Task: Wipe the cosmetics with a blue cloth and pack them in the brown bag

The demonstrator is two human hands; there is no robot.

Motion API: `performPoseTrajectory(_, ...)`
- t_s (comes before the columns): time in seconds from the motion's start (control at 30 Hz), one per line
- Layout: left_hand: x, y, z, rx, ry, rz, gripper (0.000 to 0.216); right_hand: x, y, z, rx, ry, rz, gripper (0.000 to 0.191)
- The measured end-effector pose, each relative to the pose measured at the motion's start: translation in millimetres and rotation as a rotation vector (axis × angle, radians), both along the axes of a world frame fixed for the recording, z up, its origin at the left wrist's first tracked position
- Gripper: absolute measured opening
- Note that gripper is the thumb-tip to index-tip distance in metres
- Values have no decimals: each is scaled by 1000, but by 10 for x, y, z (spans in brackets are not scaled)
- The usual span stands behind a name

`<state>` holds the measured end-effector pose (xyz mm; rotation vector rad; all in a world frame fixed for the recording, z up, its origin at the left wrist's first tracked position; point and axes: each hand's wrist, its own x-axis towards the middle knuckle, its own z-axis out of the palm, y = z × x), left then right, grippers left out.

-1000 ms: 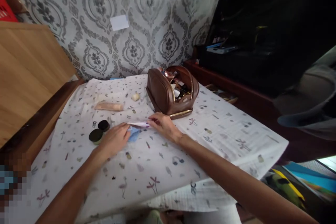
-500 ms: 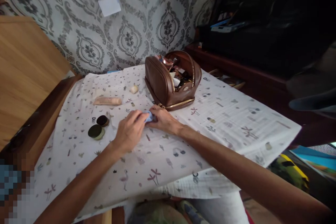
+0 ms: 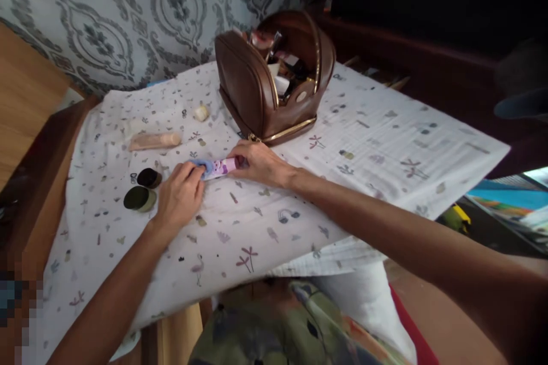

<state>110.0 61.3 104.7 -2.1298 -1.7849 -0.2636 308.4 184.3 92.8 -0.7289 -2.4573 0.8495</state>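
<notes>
Both hands hold a small pink tube with a blue cap (image 3: 216, 167), lying just above the patterned white cloth (image 3: 240, 228). My left hand (image 3: 180, 194) pinches the blue cap end. My right hand (image 3: 259, 162) grips the pink end. Just behind my right hand stands an open brown leather cosmetics pouch (image 3: 257, 82), full of small items.
Two dark round compacts (image 3: 141, 191) lie left of my left hand. A beige tube (image 3: 154, 140) and a small cream lump (image 3: 200, 112) sit farther back. A wooden panel (image 3: 21, 97) stands at the left, patterned wallpaper behind, and a dark wooden ledge (image 3: 411, 68) at the right.
The hands went from a flat white and blue item to holding the pink tube between them. The view has tilted down and moved closer to the table.
</notes>
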Motion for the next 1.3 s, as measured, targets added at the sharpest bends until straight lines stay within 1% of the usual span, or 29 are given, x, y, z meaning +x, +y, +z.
performPoseTrajectory(0.13,-58,-10,101,-136,76,110,29,9,13,-1,-26,10,5,17)
performPoseTrajectory(0.2,-52,-12,141,-177,108,148,29,13,12,7,-43,14,12,19)
performPoseTrajectory(0.3,-44,-18,163,-192,119,186,28,19,3,18,-48,6,14,22)
performPoseTrajectory(0.4,-57,-15,146,-138,76,190,28,19,-1,12,-31,-5,18,23)
performPoseTrajectory(0.47,-53,-6,130,-43,11,158,30,16,1,1,-29,1,29,21)
performPoseTrajectory(0.5,-38,-1,124,13,-33,121,31,15,0,-3,-29,10,35,20)
performPoseTrajectory(0.57,23,9,118,99,-122,5,33,12,-11,0,-24,42,48,17)
performPoseTrajectory(0.63,112,15,116,111,-181,-119,35,10,-36,18,-21,79,56,14)
performPoseTrajectory(0.67,157,18,117,94,-190,-159,36,10,-52,31,-21,91,56,13)
performPoseTrajectory(0.73,224,24,126,48,-177,-176,38,9,-81,54,-18,95,41,12)
performPoseTrajectory(0.83,230,34,165,-8,-131,-121,37,3,-105,63,-4,92,32,12)
performPoseTrajectory(0.97,88,44,243,-105,-123,-50,33,-1,-107,42,-34,118,40,17)
performPoseTrajectory(1.03,-15,48,277,-159,-174,-24,36,1,-106,39,-58,120,31,18)
performPoseTrajectory(1.13,-177,62,329,-246,-298,-22,40,6,-108,50,-76,117,37,19)
performPoseTrajectory(1.3,-367,81,399,-419,-455,-6,38,10,-99,36,-107,122,34,19)
